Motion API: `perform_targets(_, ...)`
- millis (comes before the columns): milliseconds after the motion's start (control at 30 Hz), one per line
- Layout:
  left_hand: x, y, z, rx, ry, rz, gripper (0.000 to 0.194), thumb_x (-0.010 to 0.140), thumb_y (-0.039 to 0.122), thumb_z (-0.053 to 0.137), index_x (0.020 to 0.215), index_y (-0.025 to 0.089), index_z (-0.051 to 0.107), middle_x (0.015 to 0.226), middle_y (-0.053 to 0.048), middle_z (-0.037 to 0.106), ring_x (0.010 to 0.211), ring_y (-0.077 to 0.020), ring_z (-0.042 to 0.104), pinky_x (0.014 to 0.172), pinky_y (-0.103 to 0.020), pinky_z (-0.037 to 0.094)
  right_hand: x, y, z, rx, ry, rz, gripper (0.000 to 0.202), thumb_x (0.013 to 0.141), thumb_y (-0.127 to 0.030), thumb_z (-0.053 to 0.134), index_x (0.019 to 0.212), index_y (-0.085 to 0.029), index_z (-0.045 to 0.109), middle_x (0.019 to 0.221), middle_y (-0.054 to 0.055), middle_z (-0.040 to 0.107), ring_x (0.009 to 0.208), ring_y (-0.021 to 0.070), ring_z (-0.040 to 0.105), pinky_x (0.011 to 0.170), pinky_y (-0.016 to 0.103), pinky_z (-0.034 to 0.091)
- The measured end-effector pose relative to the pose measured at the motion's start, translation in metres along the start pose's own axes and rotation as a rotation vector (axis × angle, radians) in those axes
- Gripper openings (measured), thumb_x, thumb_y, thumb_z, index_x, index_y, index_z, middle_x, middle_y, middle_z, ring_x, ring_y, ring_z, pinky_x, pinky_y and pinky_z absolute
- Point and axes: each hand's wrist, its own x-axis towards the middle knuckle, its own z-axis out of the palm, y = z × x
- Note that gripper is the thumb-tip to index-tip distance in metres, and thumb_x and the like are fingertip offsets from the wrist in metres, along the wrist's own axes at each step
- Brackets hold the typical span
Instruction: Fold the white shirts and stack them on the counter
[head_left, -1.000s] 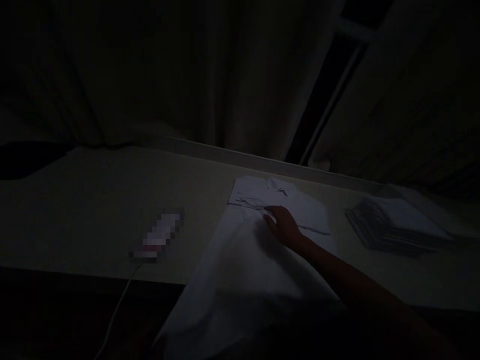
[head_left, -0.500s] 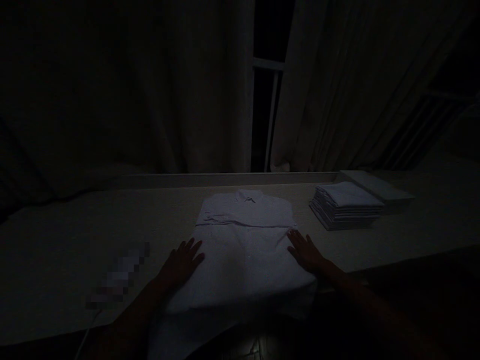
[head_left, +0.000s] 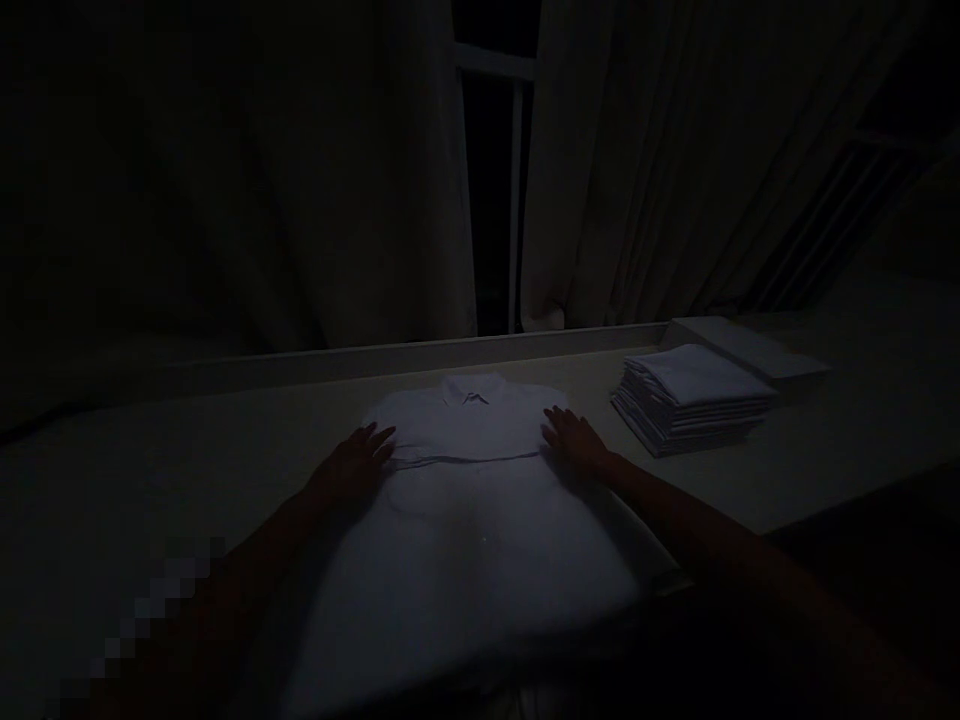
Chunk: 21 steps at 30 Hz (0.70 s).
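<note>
A white collared shirt (head_left: 465,530) lies on the pale table, its collar toward the back and its lower part reaching the near edge. Sleeves or a fold make a dark line across its chest. My left hand (head_left: 358,462) rests at the shirt's left side, level with that line, fingers spread. On the opposite side my right hand (head_left: 574,440) touches the shirt's edge below the shoulder, its fingers apart. Neither hand visibly grips the cloth. The scene is very dark, so fine detail is lost.
To the right stands a stack of folded white shirts (head_left: 694,400), with a pale flat box (head_left: 757,350) behind it. A blurred-out object (head_left: 161,595) lies at the lower left. Long curtains (head_left: 337,180) hang behind the table's raised back edge (head_left: 420,352).
Both hands have moved up along the shirt's sides, from its middle to chest height. The shirt's chest fold looks straighter. The camera view has shifted slightly.
</note>
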Motion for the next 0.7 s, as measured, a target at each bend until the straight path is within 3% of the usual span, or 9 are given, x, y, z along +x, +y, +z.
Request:
perform_targets(100, 0.013, -0.008, 0.025, -0.002, -0.094, -0.037, 0.063, 0.094, 0.057, 0.027, 0.15, 0.029, 0.032, 0.159, -0.012, 0.027, 0.143, -0.0349, 0.028, 0.108, -0.058, 0.028, 0.024, -0.003, 0.022, -0.003, -0.129, -0.051, 0.065, 0.099, -0.06, 0.019, 0.154, -0.026, 0.024, 0.161, 0.008, 0.019, 0.146, 0.0332, 0.018, 0.113, 0.057, 0.019)
perform_targets(233, 0.016, -0.018, 0.049, 0.038, -0.076, -0.084, 0.068, 0.092, 0.062, 0.025, 0.153, 0.032, 0.021, 0.162, -0.011, 0.016, 0.145, -0.0384, 0.022, 0.106, -0.063, 0.026, 0.054, 0.003, 0.042, -0.015, -0.095, -0.102, 0.063, 0.099, -0.058, 0.013, 0.154, -0.029, 0.022, 0.162, 0.006, 0.015, 0.148, 0.0299, 0.011, 0.116, 0.055, 0.013)
perform_targets(333, 0.025, -0.023, 0.048, 0.069, -0.034, -0.071, 0.066, 0.094, 0.058, 0.025, 0.153, 0.028, 0.022, 0.161, -0.014, 0.018, 0.144, -0.0368, 0.022, 0.108, -0.063, 0.021, 0.085, 0.007, 0.039, -0.038, -0.088, -0.134, 0.059, 0.1, -0.056, 0.018, 0.153, -0.031, 0.026, 0.162, 0.003, 0.017, 0.148, 0.0294, 0.012, 0.117, 0.055, 0.01)
perform_targets(433, 0.038, -0.019, 0.032, 0.084, 0.0, -0.075, 0.067, 0.096, 0.055, 0.027, 0.153, 0.021, 0.024, 0.16, -0.017, 0.022, 0.144, -0.0374, 0.021, 0.109, -0.065, 0.012, 0.108, -0.004, 0.028, -0.058, -0.048, -0.155, 0.058, 0.1, -0.052, 0.025, 0.152, -0.025, 0.031, 0.161, 0.005, 0.02, 0.148, 0.0305, 0.013, 0.117, 0.055, 0.007)
perform_targets(567, 0.032, 0.011, 0.012, 0.108, 0.113, 0.08, 0.065, 0.097, 0.051, 0.026, 0.152, 0.017, 0.024, 0.162, -0.015, 0.015, 0.147, -0.0331, 0.012, 0.115, -0.058, 0.006, 0.089, -0.062, 0.024, 0.002, 0.082, -0.194, 0.062, 0.102, -0.047, 0.02, 0.15, -0.01, 0.031, 0.157, 0.015, 0.029, 0.146, 0.0269, 0.022, 0.118, 0.047, 0.013)
perform_targets(633, 0.016, 0.027, 0.012, 0.113, 0.108, 0.183, 0.062, 0.097, 0.051, 0.025, 0.15, 0.019, 0.031, 0.162, -0.012, 0.016, 0.148, -0.0299, 0.014, 0.117, -0.051, 0.009, 0.06, -0.101, 0.032, 0.059, 0.019, -0.361, 0.063, 0.101, -0.053, 0.019, 0.149, -0.015, 0.036, 0.155, 0.012, 0.034, 0.145, 0.0264, 0.024, 0.118, 0.046, 0.016)
perform_targets(700, -0.004, 0.038, 0.02, 0.105, 0.061, 0.181, 0.062, 0.096, 0.053, 0.026, 0.149, 0.023, 0.034, 0.162, -0.011, 0.018, 0.148, -0.0296, 0.015, 0.117, -0.049, 0.013, 0.027, -0.135, 0.042, 0.11, -0.066, -0.466, 0.07, 0.097, -0.064, 0.021, 0.15, -0.021, 0.034, 0.157, 0.009, 0.03, 0.146, 0.03, 0.021, 0.117, 0.052, 0.015)
